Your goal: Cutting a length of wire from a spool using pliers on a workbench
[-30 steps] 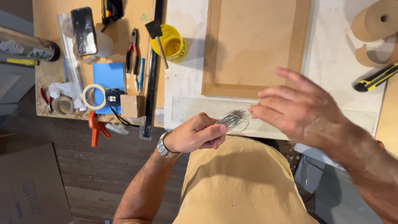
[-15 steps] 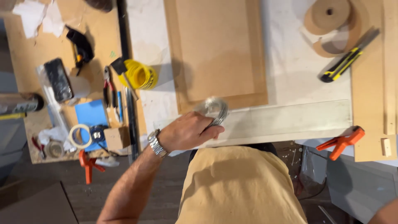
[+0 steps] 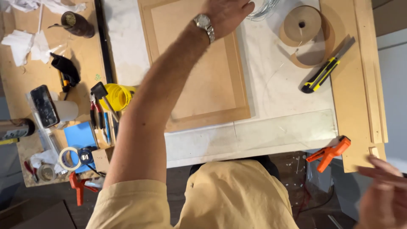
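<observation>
- The clutter at the left of the worktop (image 3: pixel 271 89) (a roll of masking tape (image 3: pixel 68 158), red-handled pliers (image 3: pixel 95 115), a yellow tub (image 3: pixel 119 96) with a black tool resting in it) lies well clear of the reach, so I judge there is nothing there to knock
- The left arm stretches up across the brown framed panel (image 3: pixel 199 80); keeping the forearm lifted off it looks wise, so the panel is not dragged
- The left hand (image 3: pixel 227 12) is at the top edge, wristwatch up, fingers curled toward the coil of thin clear wire (image 3: pixel 263 7); whether they pinch it or only touch it I cannot tell, since the fingertips sit at the border of the view
- That coil lies on the white surface just left of the brown paper tape roll (image 3: pixel 302 24); the loops look springy, so a grip round the whole bundle would suit better than one strand
- The yellow-and-black utility knife (image 3: pixel 321 75) lies near, worth avoiding
- The right hand (image 3: pixel 383 195) hangs low at the right, fingers spread and holding nothing, off the worktop and near the orange clamp (image 3: pixel 330 152)
</observation>
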